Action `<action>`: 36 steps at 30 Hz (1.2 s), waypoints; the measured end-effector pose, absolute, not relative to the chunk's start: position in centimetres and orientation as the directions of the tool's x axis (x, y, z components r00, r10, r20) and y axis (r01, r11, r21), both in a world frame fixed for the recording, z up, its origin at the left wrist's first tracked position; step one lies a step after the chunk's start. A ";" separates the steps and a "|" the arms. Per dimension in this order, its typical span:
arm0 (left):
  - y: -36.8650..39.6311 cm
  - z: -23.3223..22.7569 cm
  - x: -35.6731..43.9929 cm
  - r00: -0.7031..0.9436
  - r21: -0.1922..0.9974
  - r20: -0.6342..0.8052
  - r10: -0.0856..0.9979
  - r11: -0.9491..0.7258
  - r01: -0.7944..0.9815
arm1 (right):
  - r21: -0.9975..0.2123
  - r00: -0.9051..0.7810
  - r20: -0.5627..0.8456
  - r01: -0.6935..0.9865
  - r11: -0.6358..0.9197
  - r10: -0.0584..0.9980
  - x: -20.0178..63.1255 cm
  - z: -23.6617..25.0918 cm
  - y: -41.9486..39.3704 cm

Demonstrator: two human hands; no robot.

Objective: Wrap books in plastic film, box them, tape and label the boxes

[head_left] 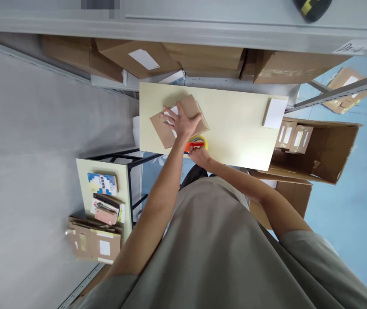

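Parcel point(179, 122) lies flat on the counter point(235, 128), pinned under the left hand point(181, 121), whose grip is spread open, fingers flat. Just below it, the right hand point(198, 153) clenches a tape dispenser point(196, 144). No tape shows on the flaps; sealing appears pending.

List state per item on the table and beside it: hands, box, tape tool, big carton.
Left hand: flat, pressing on the small cardboard box.
Small cardboard box: closed, lying on the table.
Right hand: gripping the tape dispenser.
Tape dispenser: held at the table's near edge.
Large carton: open, small boxes inside.
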State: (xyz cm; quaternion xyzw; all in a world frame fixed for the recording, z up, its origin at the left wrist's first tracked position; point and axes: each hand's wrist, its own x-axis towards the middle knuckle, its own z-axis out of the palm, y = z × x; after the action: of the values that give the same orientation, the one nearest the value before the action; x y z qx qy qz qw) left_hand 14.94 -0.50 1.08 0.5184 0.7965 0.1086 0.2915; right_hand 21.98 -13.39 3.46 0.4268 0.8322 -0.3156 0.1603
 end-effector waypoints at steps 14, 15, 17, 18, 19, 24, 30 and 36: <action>-1.0 2.3 13.7 -0.187 0.456 -0.362 0.913 0.348 0.819 | -0.151 -0.277 -0.606 0.960 0.234 0.746 42.0 2.6 -12.7; -1.1 2.5 13.5 -0.170 0.431 -0.377 0.911 0.335 0.838 | -0.170 -0.295 -0.594 0.955 0.241 0.749 41.4 2.4 -12.0; -1.3 3.0 12.8 -0.130 0.373 -0.410 0.903 0.296 0.879 | -0.208 -0.330 -0.578 0.944 0.257 0.746 39.8 1.9 -10.9; -1.4 3.2 12.5 -0.103 0.351 -0.428 0.898 0.270 0.896 | -0.228 -0.349 -0.573 0.937 0.265 0.741 38.9 1.7 -10.7; -1.6 3.5 12.2 -0.067 0.339 -0.444 0.893 0.236 0.911 | -0.249 -0.366 -0.570 0.930 0.270 0.735 38.2 1.5 -10.6; -2.4 4.5 11.4 0.107 0.302 -0.506 0.856 0.060 0.951 | -0.324 -0.441 -0.577 0.896 0.302 0.687 35.2 1.2 -11.3; -4.3 5.0 12.1 0.265 0.303 -0.531 0.805 -0.112 0.946 | -0.361 -0.530 -0.562 0.848 0.389 0.635 31.8 1.5 -12.4; -6.3 5.2 11.6 0.348 0.316 -0.514 0.784 -0.205 0.927 | -0.434 -0.595 -0.519 0.802 0.410 0.614 29.0 1.9 -14.0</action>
State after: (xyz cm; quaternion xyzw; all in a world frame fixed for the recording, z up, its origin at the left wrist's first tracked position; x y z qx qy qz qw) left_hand 11.64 -6.28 5.16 0.7665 0.5579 -0.1213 0.2941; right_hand 29.04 -14.02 1.89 0.4276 0.8278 -0.3347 0.1408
